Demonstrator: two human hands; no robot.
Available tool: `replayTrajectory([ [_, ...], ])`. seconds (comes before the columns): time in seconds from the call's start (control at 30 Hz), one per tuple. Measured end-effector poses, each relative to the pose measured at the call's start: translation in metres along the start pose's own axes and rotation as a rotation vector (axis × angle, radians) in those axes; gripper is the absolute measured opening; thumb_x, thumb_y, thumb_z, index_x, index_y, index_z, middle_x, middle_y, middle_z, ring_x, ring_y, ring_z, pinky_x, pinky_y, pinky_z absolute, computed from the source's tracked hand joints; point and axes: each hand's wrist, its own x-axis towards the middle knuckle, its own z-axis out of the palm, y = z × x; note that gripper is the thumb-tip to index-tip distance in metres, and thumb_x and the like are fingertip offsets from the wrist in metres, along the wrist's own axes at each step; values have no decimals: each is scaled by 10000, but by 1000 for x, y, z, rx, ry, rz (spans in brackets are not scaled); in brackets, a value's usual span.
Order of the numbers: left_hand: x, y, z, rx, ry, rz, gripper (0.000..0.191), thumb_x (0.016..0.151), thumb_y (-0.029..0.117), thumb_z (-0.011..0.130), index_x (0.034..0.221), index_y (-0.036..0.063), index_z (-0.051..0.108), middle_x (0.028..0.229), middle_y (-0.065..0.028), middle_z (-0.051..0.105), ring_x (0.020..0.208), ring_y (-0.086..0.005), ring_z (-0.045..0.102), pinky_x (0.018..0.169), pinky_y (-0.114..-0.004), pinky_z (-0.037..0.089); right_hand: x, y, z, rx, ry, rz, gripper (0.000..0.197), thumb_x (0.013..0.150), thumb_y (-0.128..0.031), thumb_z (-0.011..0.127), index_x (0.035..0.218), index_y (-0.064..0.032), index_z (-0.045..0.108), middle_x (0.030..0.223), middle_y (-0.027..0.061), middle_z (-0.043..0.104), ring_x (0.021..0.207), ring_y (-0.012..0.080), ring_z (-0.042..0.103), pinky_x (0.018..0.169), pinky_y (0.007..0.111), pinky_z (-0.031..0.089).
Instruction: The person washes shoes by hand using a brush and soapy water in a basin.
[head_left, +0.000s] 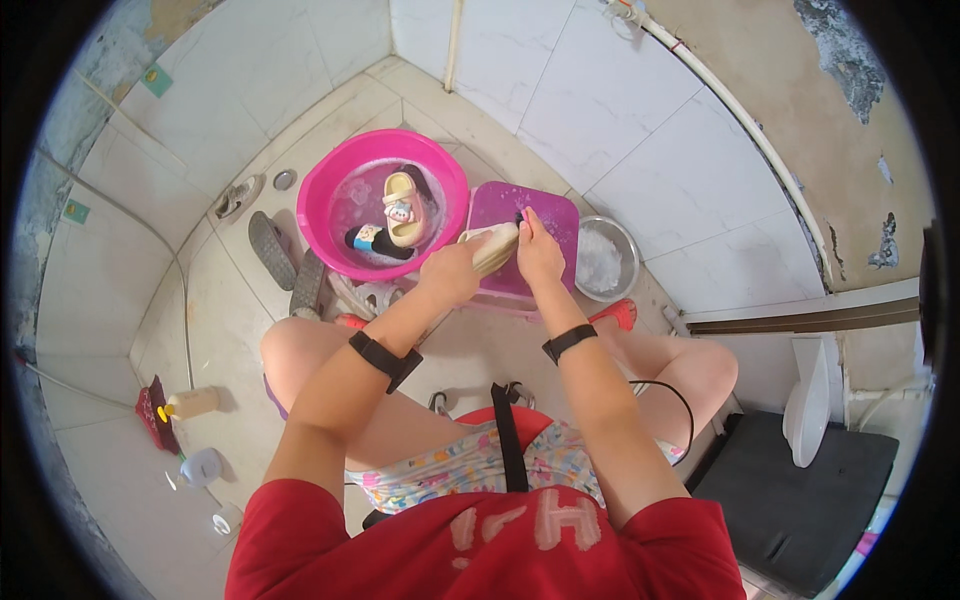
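Note:
My left hand (450, 274) grips a cream clog (495, 249) whose ribbed side faces up. My right hand (540, 251) is closed around a small brush with a pink handle and dark bristles (520, 218), which meets the clog's end. Both are above a purple plastic stool (504, 196) with suds on its top. To the left, a pink basin (309, 217) of soapy water holds another cream clog with a charm (403, 210), a black slipper with a printed strap (379, 241) and another dark slipper (420, 184) partly behind the clog.
A metal bowl (634, 259) with whitish contents stands right of the stool. Grey slippers (271, 250) and a worn shoe (238, 197) lie left of the basin, near a floor drain (284, 179). Bottles (193, 403) stand at the left wall. A black mat (795, 495) is at lower right.

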Motion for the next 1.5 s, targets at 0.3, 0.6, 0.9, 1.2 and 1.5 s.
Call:
replayTrajectory([
  [0.3, -4, -1, -6, 122, -42, -15, 589, 839, 230, 645, 1404, 266, 483, 1039, -184, 674, 956, -376, 646, 822, -465, 510, -3, -8, -8, 60, -60, -3, 425, 988, -431, 395, 1370, -290, 518, 1100, 170, 676, 971, 392, 649, 827, 511, 504],
  [0.6, -19, -10, -12, 289, -57, 73, 662, 836, 115, 574, 1434, 365, 437, 896, -186, 661, 802, -369, 663, 676, -456, 527, -31, -30, -42, -137, -290, -153, 414, 996, -419, 385, 1374, -310, 515, 1189, 142, 653, 1060, 363, 628, 889, 466, 490],
  [0.9, -18, -9, -6, 442, -44, 123, 683, 865, 89, 517, 1445, 428, 395, 876, -161, 648, 767, -333, 669, 654, -433, 536, -27, -20, -41, -151, -346, -263, 418, 974, -425, 412, 1358, -307, 528, 1120, 146, 674, 1001, 364, 642, 834, 484, 503],
  [1.2, -19, 4, -8, 535, -132, 70, 633, 903, 102, 516, 1414, 461, 419, 914, -100, 680, 807, -252, 703, 675, -377, 557, -27, 12, -28, -32, -283, -124, 402, 985, -378, 426, 1357, -271, 537, 1169, 139, 659, 1038, 353, 634, 864, 456, 503],
  [1.5, -4, 13, -5, 482, -119, 111, 730, 842, 114, 593, 1460, 427, 363, 886, -126, 666, 805, -297, 681, 682, -414, 545, -14, 14, -16, -10, -47, -22, 431, 984, -375, 446, 1406, -294, 475, 1046, 175, 680, 921, 391, 654, 803, 475, 512],
])
